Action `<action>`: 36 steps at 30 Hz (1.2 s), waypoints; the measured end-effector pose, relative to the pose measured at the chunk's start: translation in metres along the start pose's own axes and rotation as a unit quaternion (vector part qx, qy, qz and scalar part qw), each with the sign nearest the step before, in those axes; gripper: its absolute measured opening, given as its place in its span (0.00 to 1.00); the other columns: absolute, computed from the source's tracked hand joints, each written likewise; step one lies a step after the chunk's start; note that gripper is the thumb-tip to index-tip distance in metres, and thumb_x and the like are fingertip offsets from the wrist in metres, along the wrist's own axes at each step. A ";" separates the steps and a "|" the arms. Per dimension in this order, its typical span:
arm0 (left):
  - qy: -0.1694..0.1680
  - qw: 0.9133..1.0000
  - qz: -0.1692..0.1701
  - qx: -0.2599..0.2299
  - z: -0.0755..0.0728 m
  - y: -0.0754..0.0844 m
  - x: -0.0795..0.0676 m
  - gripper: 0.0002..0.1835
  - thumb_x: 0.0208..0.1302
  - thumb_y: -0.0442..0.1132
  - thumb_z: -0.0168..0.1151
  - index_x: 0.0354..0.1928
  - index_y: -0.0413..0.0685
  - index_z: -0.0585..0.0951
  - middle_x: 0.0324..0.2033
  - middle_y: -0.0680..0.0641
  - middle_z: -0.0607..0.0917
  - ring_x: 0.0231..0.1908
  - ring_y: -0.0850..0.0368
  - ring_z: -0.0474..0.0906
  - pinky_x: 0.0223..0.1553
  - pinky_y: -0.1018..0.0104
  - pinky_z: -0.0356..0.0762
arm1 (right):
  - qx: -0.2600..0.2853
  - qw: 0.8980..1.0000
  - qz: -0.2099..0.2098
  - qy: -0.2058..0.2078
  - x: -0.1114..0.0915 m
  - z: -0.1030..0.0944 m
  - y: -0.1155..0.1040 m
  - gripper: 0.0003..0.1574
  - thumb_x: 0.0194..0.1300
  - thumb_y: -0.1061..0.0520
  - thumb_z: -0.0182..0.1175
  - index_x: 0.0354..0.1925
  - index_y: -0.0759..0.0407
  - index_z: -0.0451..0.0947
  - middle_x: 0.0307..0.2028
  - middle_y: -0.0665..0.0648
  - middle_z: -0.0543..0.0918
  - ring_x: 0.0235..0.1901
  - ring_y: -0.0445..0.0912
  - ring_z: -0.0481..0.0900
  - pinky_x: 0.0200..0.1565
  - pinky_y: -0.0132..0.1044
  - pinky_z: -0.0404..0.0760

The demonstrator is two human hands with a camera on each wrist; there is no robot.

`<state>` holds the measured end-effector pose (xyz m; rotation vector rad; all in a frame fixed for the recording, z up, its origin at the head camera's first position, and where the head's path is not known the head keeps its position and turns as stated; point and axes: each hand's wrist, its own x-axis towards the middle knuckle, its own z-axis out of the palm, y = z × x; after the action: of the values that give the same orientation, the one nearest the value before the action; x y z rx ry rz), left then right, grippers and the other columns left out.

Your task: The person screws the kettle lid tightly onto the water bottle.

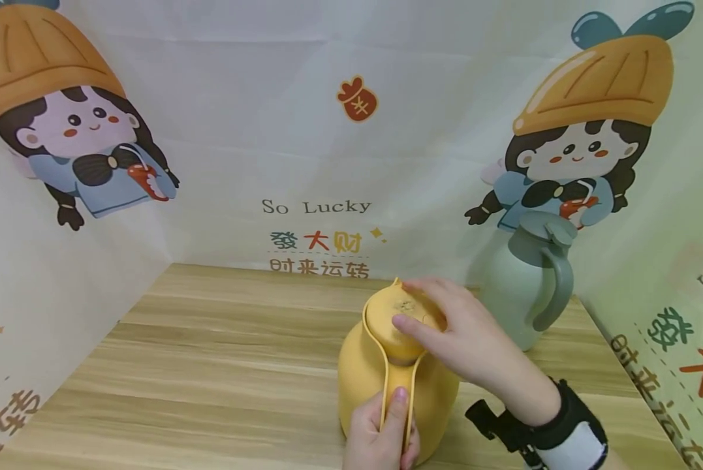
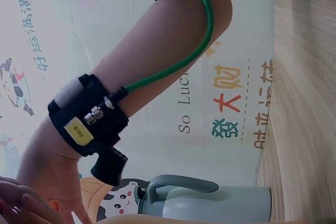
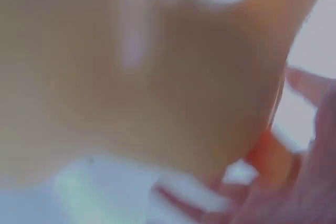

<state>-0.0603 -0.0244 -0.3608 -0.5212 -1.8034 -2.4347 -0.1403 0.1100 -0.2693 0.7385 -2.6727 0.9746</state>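
A yellow vacuum jug [image 1: 354,372] stands on the wooden table, its handle turned toward me. My left hand [image 1: 380,431] grips the lower part of that handle [image 1: 399,375], thumb on the near side. Over the round lid [image 1: 389,329] is my right hand [image 1: 468,333], thumb across the top and fingers around the far right side. Blurred in the right wrist view, the yellow jug fills most of the picture, with the fingers of the right hand [image 3: 294,198] beside its top. The lid sits in the jug's mouth.
Behind and to the right stands a grey-green jug [image 1: 506,297] with its lid on, close to the right forearm. A printed cloth [image 1: 239,143] hangs around the back and sides of the wooden table [image 1: 210,365]. A black camera strap [image 1: 568,418] circles the right wrist.
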 end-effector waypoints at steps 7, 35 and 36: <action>0.007 1.000 -0.015 0.002 0.001 0.000 0.000 0.24 0.73 0.39 0.41 0.19 0.27 0.63 0.04 0.30 0.59 0.06 0.66 0.58 0.09 0.80 0.55 | 0.178 0.966 -0.170 -0.085 0.028 -0.017 0.043 0.25 0.63 0.54 0.58 0.58 0.51 0.70 0.57 0.48 0.72 0.60 0.45 0.62 0.59 0.51 0.58; 0.000 1.000 -0.013 0.003 -0.001 0.000 -0.001 0.24 0.73 0.38 0.41 0.20 0.27 0.64 0.04 0.30 0.60 0.07 0.67 0.59 0.09 0.81 0.55 | 0.214 0.937 -0.264 -0.082 0.035 0.012 0.048 0.18 0.66 0.56 0.48 0.52 0.57 0.75 0.55 0.56 0.73 0.60 0.51 0.63 0.64 0.52 0.39; 0.001 1.000 -0.013 0.004 -0.001 -0.001 -0.001 0.24 0.73 0.38 0.41 0.20 0.27 0.64 0.04 0.30 0.60 0.07 0.66 0.59 0.09 0.81 0.55 | 0.212 0.938 -0.263 -0.078 0.034 0.012 0.047 0.18 0.66 0.57 0.48 0.52 0.57 0.75 0.55 0.55 0.73 0.59 0.51 0.63 0.64 0.53 0.39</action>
<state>-0.0599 -0.0248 -0.3618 -0.4966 -1.8290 -2.4441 -0.1940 0.1194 -0.2924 1.5740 -2.1845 1.3794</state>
